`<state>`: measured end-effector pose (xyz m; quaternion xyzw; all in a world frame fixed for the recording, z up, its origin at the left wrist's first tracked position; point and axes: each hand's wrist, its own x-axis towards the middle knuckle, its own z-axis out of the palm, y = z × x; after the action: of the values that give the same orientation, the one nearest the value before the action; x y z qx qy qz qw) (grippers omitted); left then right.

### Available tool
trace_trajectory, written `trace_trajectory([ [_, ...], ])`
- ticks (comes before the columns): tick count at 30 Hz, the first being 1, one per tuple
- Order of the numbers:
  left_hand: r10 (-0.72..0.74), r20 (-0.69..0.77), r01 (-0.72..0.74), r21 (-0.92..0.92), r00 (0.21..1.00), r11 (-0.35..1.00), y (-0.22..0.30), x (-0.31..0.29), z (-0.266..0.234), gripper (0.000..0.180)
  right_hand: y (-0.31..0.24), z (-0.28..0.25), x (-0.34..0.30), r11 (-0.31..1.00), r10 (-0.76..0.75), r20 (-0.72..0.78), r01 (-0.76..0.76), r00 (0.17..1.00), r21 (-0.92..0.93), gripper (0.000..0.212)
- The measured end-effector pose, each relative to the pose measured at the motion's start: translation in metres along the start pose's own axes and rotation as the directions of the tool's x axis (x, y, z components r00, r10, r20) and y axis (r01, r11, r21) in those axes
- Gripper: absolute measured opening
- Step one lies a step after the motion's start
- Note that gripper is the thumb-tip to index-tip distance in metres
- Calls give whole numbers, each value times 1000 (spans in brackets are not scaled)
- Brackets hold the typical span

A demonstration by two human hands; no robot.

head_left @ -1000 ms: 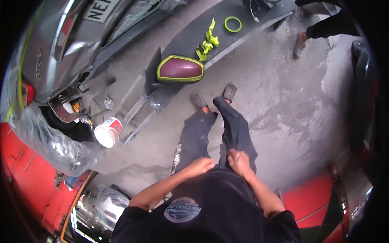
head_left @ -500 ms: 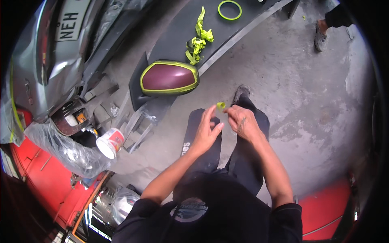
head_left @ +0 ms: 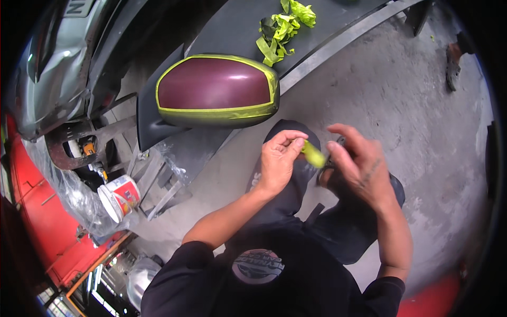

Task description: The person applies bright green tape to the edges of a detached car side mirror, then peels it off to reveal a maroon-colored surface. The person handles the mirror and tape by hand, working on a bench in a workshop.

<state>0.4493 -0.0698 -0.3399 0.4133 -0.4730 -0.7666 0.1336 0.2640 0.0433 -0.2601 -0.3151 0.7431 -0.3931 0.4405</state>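
Note:
My left hand (head_left: pixel 280 161) pinches a short piece of yellow-green masking tape (head_left: pixel 314 156) between thumb and fingertips, over my knee. The loose end of the tape is blurred and curls towards my right hand (head_left: pixel 360 164). That hand is apart from the tape, its thumb and fingers spread with nothing between them. Ahead of both hands sits a car's side mirror (head_left: pixel 216 117). Its maroon cover (head_left: pixel 214 83) is bordered all round by the same yellow-green tape, and the dark lower housing shows beneath.
Crumpled yellow-green tape (head_left: pixel 280 33) lies on a dark panel (head_left: pixel 222 37) behind the mirror. Left are a grey car body (head_left: pixel 58 68), plastic sheeting (head_left: pixel 74 195), a metal stand and a white-and-red bucket (head_left: pixel 119 198). Another person's foot (head_left: pixel 452 66) is at far right.
My view has moved closer to the mirror, and the tape roll has left view. My right hand has parted from the left and spread its fingers. The tape piece stays in my left hand.

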Motion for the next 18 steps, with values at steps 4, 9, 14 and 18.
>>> trace_trajectory([
  [4, 176, 87, -183, 73, 981, 980, 5, -16, -22, 18, 4, 11, -7, 958, -282, -129, 272, 951, -91, 20],
  [9, 385, 231, -448, 392, 893, 804, 23, -31, -47, 18, -4, 34, 2, 847, -505, -129, 461, 853, -265, 15],
  [14, 695, 152, -663, 493, 703, 563, 84, -56, -103, 20, -48, 36, 34, 887, -438, -196, 386, 877, -254, 17],
  [18, 827, -128, -722, 427, 548, 544, 98, -65, -159, 18, -54, 70, 55, 890, -444, -258, 388, 858, -241, 20],
])
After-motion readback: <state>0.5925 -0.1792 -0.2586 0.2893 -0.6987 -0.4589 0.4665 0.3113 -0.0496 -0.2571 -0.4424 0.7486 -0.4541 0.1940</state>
